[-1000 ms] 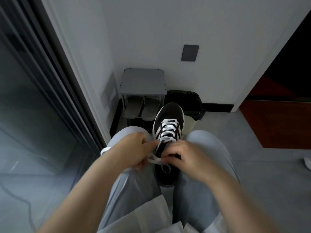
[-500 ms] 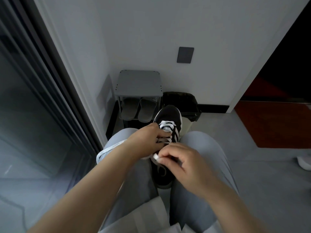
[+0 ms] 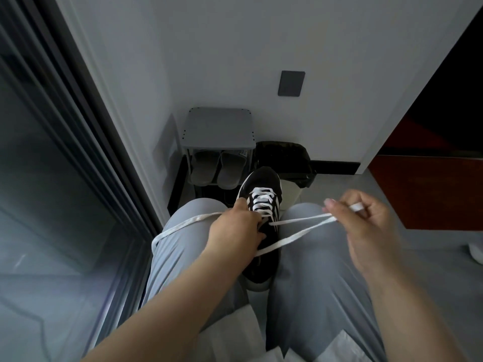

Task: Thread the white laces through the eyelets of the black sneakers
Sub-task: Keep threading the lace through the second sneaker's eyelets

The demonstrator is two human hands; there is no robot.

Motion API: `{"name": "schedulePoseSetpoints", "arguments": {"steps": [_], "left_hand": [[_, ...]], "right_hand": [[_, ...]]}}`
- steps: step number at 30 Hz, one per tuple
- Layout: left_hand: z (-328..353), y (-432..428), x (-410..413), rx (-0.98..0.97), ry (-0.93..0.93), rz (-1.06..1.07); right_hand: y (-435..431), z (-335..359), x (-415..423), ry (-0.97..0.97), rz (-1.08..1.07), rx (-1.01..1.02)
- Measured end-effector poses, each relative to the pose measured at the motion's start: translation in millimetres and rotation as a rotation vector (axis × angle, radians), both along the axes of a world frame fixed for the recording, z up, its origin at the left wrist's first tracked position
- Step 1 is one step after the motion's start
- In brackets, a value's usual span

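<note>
A black sneaker (image 3: 262, 184) with white stripes lies between my knees, toe pointing away. White lace (image 3: 300, 222) crosses several eyelets near the toe. My left hand (image 3: 236, 227) grips the sneaker's left side at the tongue, fingers curled over it. My right hand (image 3: 366, 218) is drawn out to the right above my right knee and pinches one lace end, pulled taut from the shoe. The other lace end (image 3: 183, 226) trails loose over my left thigh.
A small grey shoe rack (image 3: 218, 129) with grey slippers (image 3: 217, 168) stands against the wall ahead, a black bin (image 3: 285, 158) beside it. A glass sliding door (image 3: 52, 178) runs along the left. Grey floor (image 3: 431, 257) spreads to the right.
My right hand has moved from the shoe out to the right, drawing the lace through and taut. My left hand stays holding the sneaker.
</note>
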State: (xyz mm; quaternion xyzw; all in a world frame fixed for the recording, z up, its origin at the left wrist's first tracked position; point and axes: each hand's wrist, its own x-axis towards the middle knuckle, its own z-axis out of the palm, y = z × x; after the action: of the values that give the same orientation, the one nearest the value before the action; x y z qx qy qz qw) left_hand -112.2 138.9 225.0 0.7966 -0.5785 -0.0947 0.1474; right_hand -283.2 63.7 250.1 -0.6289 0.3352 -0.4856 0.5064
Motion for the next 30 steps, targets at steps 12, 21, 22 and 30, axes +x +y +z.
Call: {"name": "schedulePoseSetpoints", "arguments": {"steps": [12, 21, 22, 30], "left_hand": [[22, -4, 18, 0.008, 0.517, 0.046], [97, 19, 25, -0.085, 1.384, -0.152], [97, 17, 23, -0.135, 1.432, -0.122], [97, 19, 71, -0.463, 1.624, 0.121]], "right_hand": [[-18, -8, -20, 0.980, -0.015, -0.290], [39, 14, 61, 0.347, 0.549, -0.139], [44, 11, 71, 0.308, 0.613, -0.113], [33, 2, 59, 0.166, 0.590, 0.115]]}}
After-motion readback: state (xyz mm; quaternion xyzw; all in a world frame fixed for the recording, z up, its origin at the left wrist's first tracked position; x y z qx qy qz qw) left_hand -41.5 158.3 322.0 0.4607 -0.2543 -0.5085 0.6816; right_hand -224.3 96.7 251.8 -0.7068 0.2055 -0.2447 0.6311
